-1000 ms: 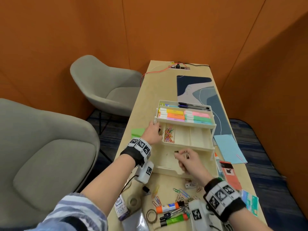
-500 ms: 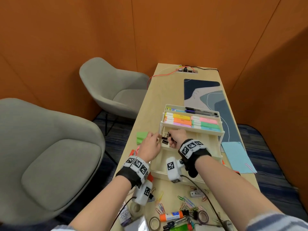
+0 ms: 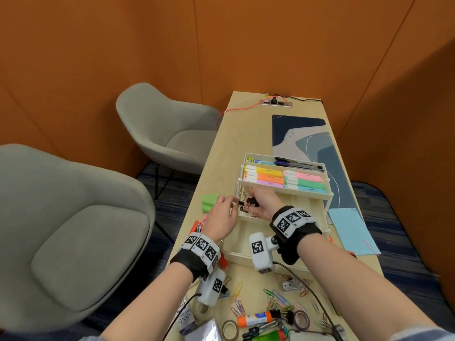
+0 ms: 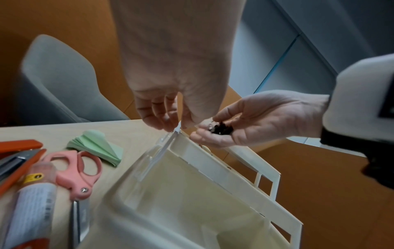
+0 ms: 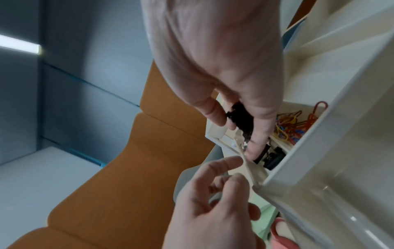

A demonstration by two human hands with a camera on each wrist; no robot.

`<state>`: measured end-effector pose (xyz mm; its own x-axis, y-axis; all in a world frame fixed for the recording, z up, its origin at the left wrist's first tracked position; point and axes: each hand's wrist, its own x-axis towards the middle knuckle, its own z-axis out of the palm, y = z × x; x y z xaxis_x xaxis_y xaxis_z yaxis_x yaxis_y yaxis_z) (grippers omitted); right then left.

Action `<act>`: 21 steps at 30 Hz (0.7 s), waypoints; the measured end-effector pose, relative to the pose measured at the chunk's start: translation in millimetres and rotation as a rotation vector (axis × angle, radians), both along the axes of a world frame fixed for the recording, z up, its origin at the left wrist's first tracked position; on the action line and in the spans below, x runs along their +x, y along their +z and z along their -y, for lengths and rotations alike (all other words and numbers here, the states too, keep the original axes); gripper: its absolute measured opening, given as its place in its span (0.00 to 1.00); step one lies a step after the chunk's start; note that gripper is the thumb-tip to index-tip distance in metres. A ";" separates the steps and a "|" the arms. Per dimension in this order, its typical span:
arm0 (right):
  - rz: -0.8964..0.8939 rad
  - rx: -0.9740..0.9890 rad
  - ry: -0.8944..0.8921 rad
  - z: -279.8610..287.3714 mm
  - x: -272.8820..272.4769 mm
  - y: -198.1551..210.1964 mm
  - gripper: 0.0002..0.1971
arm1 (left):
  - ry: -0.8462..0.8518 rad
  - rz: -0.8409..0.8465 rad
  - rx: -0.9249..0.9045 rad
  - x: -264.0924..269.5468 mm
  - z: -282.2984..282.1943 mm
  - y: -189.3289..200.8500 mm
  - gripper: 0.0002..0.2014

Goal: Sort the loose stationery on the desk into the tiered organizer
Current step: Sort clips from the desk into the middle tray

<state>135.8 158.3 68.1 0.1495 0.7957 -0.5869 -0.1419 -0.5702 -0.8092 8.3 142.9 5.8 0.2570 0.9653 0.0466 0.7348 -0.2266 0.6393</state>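
Observation:
The cream tiered organizer [image 3: 285, 190] stands mid-desk with highlighters in its top tier. My right hand [image 3: 259, 203] hovers over the left end of the middle tier and grips a bunch of black binder clips [image 5: 242, 118], also seen as binder clips [image 4: 221, 130] in the cupped palm. More black clips [image 5: 275, 156] lie in the compartment below the fingers, beside coloured paper clips [image 5: 292, 124]. My left hand [image 3: 221, 215] pinches the tier's left corner [image 4: 176, 133] between thumb and fingers.
Loose paper clips [image 3: 278, 297], a glue stick [image 3: 254, 319] and tape rolls [image 3: 230, 329] lie near the desk's front edge. Pink scissors [image 4: 78, 170], an orange stapler [image 4: 19, 146] and green notes [image 4: 95, 146] sit left of the organizer. Blue paper [image 3: 349, 230] lies right. Grey chairs stand left.
My right hand has risen from the bottom tier's front to the middle tier's left compartment, carrying black binder clips. The left hand stays at the organizer's left corner.

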 end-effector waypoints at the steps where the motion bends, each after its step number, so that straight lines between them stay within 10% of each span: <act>1: 0.046 0.025 -0.005 -0.4 -0.5 -3.4 0.12 | -0.005 0.001 -0.002 0.1 0.5 1.4 0.15; 13: 0.206 0.058 -0.001 3.0 -1.8 -6.5 0.20 | -0.032 -0.051 -0.058 5.7 -3.1 7.0 0.16; 21: 0.951 0.241 0.465 15.5 2.6 -9.1 0.14 | -0.060 -0.139 -0.058 8.0 -5.6 9.0 0.20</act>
<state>138.4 142.8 59.0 0.1144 0.9708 -0.2110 0.7915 -0.2175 -0.5711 16.3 148.5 14.8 0.3148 0.9479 -0.0489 0.8034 -0.2387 0.5455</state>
